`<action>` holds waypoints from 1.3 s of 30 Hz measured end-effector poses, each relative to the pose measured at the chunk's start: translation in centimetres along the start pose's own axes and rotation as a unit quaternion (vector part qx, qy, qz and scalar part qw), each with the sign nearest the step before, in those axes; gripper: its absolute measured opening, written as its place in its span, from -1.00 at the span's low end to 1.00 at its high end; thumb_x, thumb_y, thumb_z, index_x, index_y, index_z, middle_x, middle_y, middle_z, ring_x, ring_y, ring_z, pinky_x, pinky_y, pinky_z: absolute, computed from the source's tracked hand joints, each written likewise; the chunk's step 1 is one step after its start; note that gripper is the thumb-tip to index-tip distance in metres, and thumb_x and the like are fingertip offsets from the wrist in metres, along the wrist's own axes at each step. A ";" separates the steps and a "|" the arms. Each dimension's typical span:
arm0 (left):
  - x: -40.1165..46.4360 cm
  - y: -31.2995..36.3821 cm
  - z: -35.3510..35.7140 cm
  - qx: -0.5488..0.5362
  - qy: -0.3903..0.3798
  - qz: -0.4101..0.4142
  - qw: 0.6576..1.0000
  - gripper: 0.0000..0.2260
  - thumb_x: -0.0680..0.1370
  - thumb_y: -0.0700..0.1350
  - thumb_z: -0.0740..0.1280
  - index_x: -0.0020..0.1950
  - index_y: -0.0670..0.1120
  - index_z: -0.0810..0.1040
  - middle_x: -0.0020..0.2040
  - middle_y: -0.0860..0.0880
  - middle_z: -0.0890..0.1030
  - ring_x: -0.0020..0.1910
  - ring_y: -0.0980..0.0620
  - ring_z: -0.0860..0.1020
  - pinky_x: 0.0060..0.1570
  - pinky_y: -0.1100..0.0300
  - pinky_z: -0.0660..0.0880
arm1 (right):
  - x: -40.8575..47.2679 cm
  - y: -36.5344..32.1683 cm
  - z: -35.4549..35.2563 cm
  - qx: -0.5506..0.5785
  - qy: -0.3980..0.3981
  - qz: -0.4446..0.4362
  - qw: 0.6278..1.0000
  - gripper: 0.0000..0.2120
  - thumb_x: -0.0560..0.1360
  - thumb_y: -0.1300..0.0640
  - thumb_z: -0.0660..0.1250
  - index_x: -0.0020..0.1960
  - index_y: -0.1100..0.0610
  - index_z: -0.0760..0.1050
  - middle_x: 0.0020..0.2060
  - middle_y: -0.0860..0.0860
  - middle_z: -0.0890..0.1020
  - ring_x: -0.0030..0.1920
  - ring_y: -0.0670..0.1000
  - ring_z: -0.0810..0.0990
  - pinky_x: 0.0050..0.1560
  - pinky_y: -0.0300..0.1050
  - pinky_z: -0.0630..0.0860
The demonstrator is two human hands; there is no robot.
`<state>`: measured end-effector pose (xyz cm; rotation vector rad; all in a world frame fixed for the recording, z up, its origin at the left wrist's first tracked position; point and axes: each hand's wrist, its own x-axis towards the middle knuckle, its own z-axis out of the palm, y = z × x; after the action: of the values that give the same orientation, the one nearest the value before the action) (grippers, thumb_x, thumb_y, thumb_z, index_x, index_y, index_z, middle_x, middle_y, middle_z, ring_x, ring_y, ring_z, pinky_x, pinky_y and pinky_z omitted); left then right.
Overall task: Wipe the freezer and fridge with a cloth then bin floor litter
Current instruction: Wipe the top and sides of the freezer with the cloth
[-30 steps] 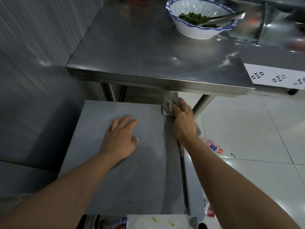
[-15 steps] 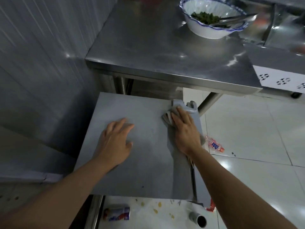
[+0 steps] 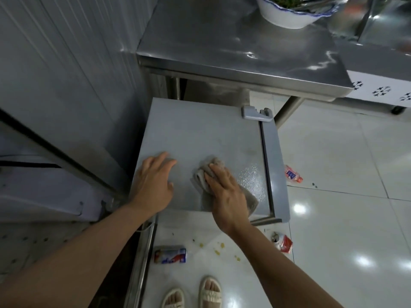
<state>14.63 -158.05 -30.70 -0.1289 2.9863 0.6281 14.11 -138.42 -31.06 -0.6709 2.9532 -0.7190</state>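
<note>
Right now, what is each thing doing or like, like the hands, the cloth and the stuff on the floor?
left hand: flat on the fridge top, holding nothing
right hand: pressing the cloth down
cloth: bunched, on the fridge top
fridge top: shiny wet patch beside the cloth
fridge door: closed
can: lying on its side on the floor
bottle: lying on the floor
bowl: holds greens
</note>
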 end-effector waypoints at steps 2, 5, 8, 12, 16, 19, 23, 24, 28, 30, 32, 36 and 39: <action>-1.0 -0.2 0.1 0.002 -0.009 -0.007 1.000 -0.49 0.45 -0.23 0.32 0.40 -0.07 0.35 0.50 -0.06 0.20 0.38 -0.14 0.18 0.38 -0.01 0.19 | -1.6 -1.1 0.4 0.006 0.004 0.005 1.000 -0.53 0.46 0.32 0.13 0.35 0.16 0.45 0.41 0.04 0.39 0.40 0.20 0.35 0.40 -0.04 0.28; -2.5 0.1 0.4 0.004 -0.033 -0.024 0.999 -0.48 0.47 -0.22 0.29 0.43 -0.05 0.30 0.52 -0.04 0.15 0.41 -0.11 0.13 0.40 0.02 0.16 | -3.5 -2.1 0.6 0.014 0.000 0.004 1.000 -0.52 0.45 0.38 0.12 0.34 0.17 0.45 0.40 0.05 0.39 0.40 0.21 0.34 0.42 -0.10 0.20; -3.9 0.8 0.7 0.005 -0.066 -0.033 0.997 -0.48 0.49 -0.20 0.26 0.44 -0.02 0.26 0.52 0.00 0.10 0.43 -0.08 0.08 0.39 -0.03 0.17 | -5.2 -2.6 0.5 0.037 -0.018 -0.003 0.999 -0.50 0.45 0.40 0.09 0.35 0.20 0.44 0.41 0.06 0.38 0.42 0.20 0.30 0.45 -0.08 0.17; -6.6 2.0 0.9 -0.005 -0.067 -0.025 0.997 -0.49 0.47 -0.21 0.27 0.41 -0.03 0.30 0.51 -0.01 0.15 0.42 -0.07 0.11 0.37 -0.04 0.22 | -7.8 -3.1 -0.5 0.084 -0.021 -0.040 0.995 -0.57 0.41 0.45 0.14 0.21 0.26 0.54 0.33 0.09 0.46 0.32 0.18 0.42 0.25 0.04 0.49; -9.7 3.0 1.4 -0.023 -0.040 -0.022 0.999 -0.50 0.46 -0.24 0.31 0.40 -0.08 0.33 0.47 -0.04 0.26 0.39 -0.08 0.20 0.34 0.06 0.25 | -10.8 -2.9 -0.7 0.147 -0.026 0.036 0.988 -0.55 0.42 0.47 0.17 0.23 0.19 0.53 0.34 0.06 0.41 0.28 0.07 0.46 0.23 -0.06 0.48; -11.9 3.4 1.8 -0.035 -0.024 -0.019 0.999 -0.49 0.47 -0.24 0.32 0.41 -0.11 0.33 0.46 -0.06 0.27 0.40 -0.08 0.20 0.35 0.09 0.22 | -12.7 -2.7 -0.6 0.220 -0.028 0.113 0.968 -0.58 0.47 0.39 0.15 0.28 0.12 0.43 0.22 0.04 0.44 0.00 0.07 0.56 -0.06 -0.04 0.57; -13.6 3.4 2.1 -0.056 0.010 -0.013 0.998 -0.54 0.47 -0.28 0.31 0.37 -0.13 0.36 0.42 -0.08 0.33 0.40 -0.06 0.24 0.36 0.12 0.20 | -14.9 -2.6 0.0 0.310 -0.007 0.207 0.928 -0.71 0.51 0.34 0.16 0.17 0.08 0.28 -0.19 0.13 0.54 -0.43 -0.14 0.50 -0.47 -0.26 0.46; -13.9 3.4 2.1 -0.065 0.018 -0.010 0.998 -0.55 0.47 -0.30 0.31 0.36 -0.14 0.38 0.40 -0.09 0.37 0.38 -0.06 0.27 0.36 0.12 0.22 | -15.4 -2.6 0.3 0.320 0.004 0.216 0.923 -0.73 0.51 0.34 0.17 0.13 0.06 0.26 -0.26 0.12 0.52 -0.52 -0.15 0.48 -0.56 -0.30 0.42; -14.5 2.7 2.7 -0.089 0.021 -0.002 0.996 -0.60 0.47 -0.29 0.31 0.29 -0.11 0.43 0.29 -0.06 0.46 0.32 -0.02 0.34 0.28 0.12 0.33 | -16.5 -2.5 2.0 0.333 0.018 0.217 0.918 -0.71 0.52 0.34 0.16 0.08 -0.01 0.22 -0.19 0.20 0.51 -0.60 -0.09 0.41 -0.63 -0.15 0.42; -14.4 1.8 3.3 -0.090 0.016 0.006 0.996 -0.61 0.48 -0.26 0.31 0.30 -0.08 0.42 0.28 -0.04 0.46 0.32 0.02 0.34 0.26 0.16 0.33 | -16.4 -2.5 3.4 0.302 0.035 0.209 0.929 -0.68 0.52 0.34 0.16 0.08 -0.04 0.21 -0.11 0.18 0.49 -0.54 -0.08 0.44 -0.59 -0.17 0.45; -14.3 0.9 4.1 -0.095 0.017 0.022 0.995 -0.62 0.48 -0.26 0.32 0.29 -0.08 0.43 0.27 -0.04 0.46 0.31 0.03 0.34 0.25 0.19 0.31 | -16.5 -2.5 4.9 0.272 0.065 0.199 0.939 -0.66 0.51 0.35 0.18 0.11 -0.04 0.21 -0.03 0.16 0.45 -0.43 0.01 0.49 -0.55 -0.17 0.48; -13.5 -0.4 6.3 -0.104 0.049 0.061 0.991 -0.60 0.48 -0.26 0.33 0.29 -0.04 0.42 0.24 -0.03 0.47 0.27 0.02 0.39 0.21 0.20 0.32 | -16.3 -1.9 7.9 0.214 0.162 0.156 0.951 -0.60 0.44 0.44 0.22 0.21 0.14 0.33 0.10 0.09 0.37 -0.17 -0.24 0.48 -0.37 -0.44 0.46; -12.7 -0.9 8.6 -0.090 0.095 0.096 0.987 -0.60 0.47 -0.26 0.34 0.28 -0.02 0.43 0.23 -0.04 0.46 0.24 0.01 0.41 0.15 0.23 0.32 | -15.6 -0.5 10.2 0.176 0.220 0.113 0.953 -0.53 0.39 0.48 0.26 0.24 0.16 0.41 0.23 0.06 0.30 0.04 -0.27 0.35 -0.10 -0.39 0.53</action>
<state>27.89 -154.61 -37.63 0.0959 3.1436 0.9599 29.73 -136.74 -41.04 -0.1552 3.0589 -1.4841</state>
